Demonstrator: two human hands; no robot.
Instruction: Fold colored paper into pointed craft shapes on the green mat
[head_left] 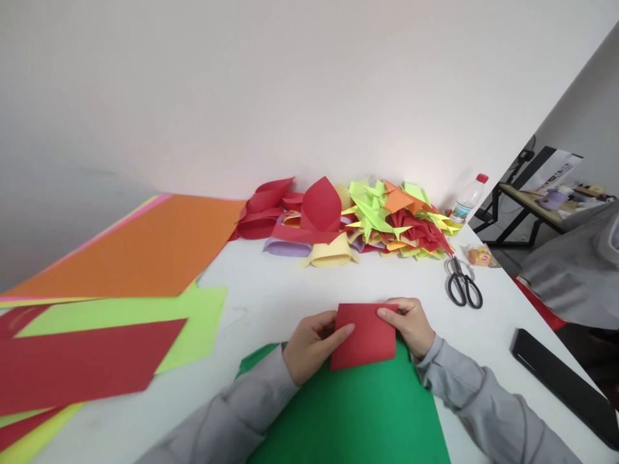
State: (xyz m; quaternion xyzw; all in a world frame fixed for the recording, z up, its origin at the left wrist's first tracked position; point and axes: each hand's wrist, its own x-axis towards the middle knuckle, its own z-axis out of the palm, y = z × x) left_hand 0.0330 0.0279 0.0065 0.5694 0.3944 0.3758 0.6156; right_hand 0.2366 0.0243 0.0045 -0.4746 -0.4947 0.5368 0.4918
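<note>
Several coloured paper sheets (130, 251) cover the frame's left. At lower centre, above green paper (353, 412), my left hand (316, 345) pinches the left edge of the doubled-over red paper (365, 338); my right hand (411, 325) grips its upper right corner. Seemingly mid-fold, it calls for matched edges before creasing.

Parts of the fingers of the left hand (309, 348) and right hand (413, 327) are hidden behind the red paper (362, 345), as is its back. The green sheet (358, 412) runs off the bottom edge and is partly covered by the left sleeve (242, 406). The left edge cuts off a wide red sheet (87, 364). Lower pieces in the paper heap (377, 212) are buried. The bottle's label (459, 211) is too small to read. A person (575, 264) is cut off at right; the clutter (592, 191) behind, perhaps small containers, is unclear.
</note>
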